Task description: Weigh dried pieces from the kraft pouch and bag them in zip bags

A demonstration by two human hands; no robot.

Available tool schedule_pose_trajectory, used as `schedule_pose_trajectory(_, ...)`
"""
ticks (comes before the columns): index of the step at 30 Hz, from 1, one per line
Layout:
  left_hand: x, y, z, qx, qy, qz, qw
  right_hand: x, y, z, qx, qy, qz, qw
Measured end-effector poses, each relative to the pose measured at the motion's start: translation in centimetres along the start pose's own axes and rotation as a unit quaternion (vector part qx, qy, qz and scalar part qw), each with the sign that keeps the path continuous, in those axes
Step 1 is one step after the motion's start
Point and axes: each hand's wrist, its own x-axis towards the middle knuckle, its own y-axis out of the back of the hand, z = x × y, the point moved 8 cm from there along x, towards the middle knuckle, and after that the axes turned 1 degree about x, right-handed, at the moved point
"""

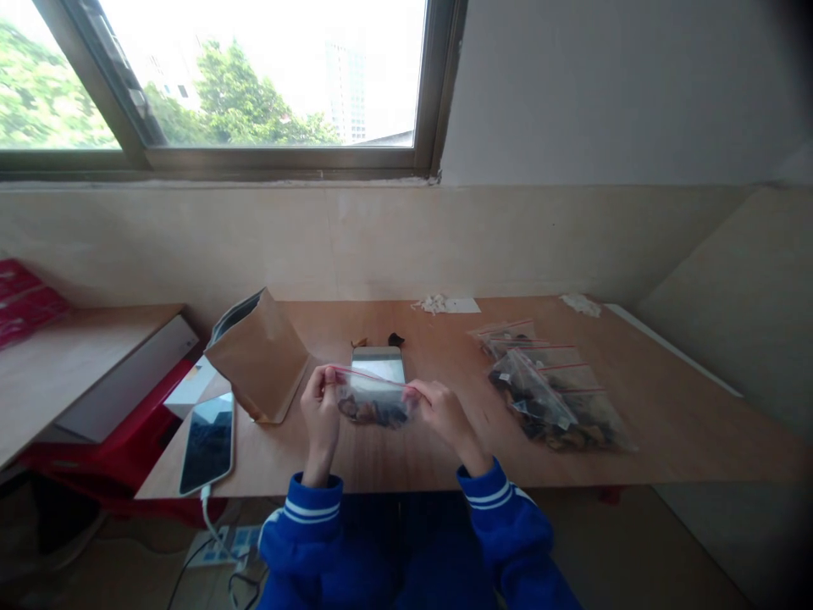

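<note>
A clear zip bag (373, 398) with a red seal line hangs between my two hands. Dark and brown dried pieces lie in its lower part. My left hand (322, 407) pinches the bag's upper left corner, and my right hand (439, 411) grips the upper right end of the seal. Behind the bag, partly seen through it, is a flat device with a pale, shiny top (378, 360). Two small dried pieces, one brown (359, 343) and one black (395, 340), lie at its far edge.
An open brown paper bag (257, 364) stands at left, beside a phone (208, 445) on a white cable. Several filled zip bags (559, 394) are piled at right. White crumbs and a paper piece (462, 306) lie by the wall. The table's front edge is near my sleeves.
</note>
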Motion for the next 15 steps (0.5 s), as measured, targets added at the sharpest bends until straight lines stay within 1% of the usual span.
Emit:
schedule_pose_trajectory(2, 0.3, -1.1, -0.5, 0.003, 0.005, -0.046, 0.999, -0.5, 0.4, 0.9, 0.010, -0.027, 0.009, 1.000)
schedule_pose_trajectory(4, 0.6, -2.0, -1.6, 0.007, 0.013, -0.088, 0.996, -1.3, 1.5, 2.4, 0.021, -0.066, 0.027, 0.997)
schedule_pose_trajectory(5, 0.7, -2.1, -2.3, 0.013, 0.018, -0.103, 0.994, -1.8, 2.4, 3.4, 0.023, -0.094, 0.043, 0.994)
schedule_pose_trajectory(7, 1.1, -1.7, -4.2, 0.027, 0.030, -0.108, 0.993, -3.4, 4.9, 6.2, 0.015, -0.162, 0.096, 0.982)
schedule_pose_trajectory(9, 1.3, -0.5, -6.6, 0.051, 0.046, -0.101, 0.992, -5.8, 7.9, 9.6, -0.006, -0.223, 0.152, 0.963)
schedule_pose_trajectory(10, 1.2, 0.2, -8.0, 0.062, 0.061, -0.105, 0.991, -7.1, 9.3, 11.3, -0.016, -0.245, 0.182, 0.952)
schedule_pose_trajectory(11, 0.9, 0.6, -9.5, 0.074, 0.076, -0.121, 0.987, -8.5, 10.6, 12.9, -0.030, -0.261, 0.208, 0.942)
schedule_pose_trajectory(13, -0.1, 0.9, -11.9, 0.108, 0.082, -0.189, 0.973, -11.5, 12.6, 15.8, -0.102, -0.296, 0.258, 0.914)
schedule_pose_trajectory(15, -1.4, 0.8, -13.7, 0.153, 0.088, -0.252, 0.952, -14.3, 13.4, 17.9, -0.172, -0.351, 0.272, 0.879)
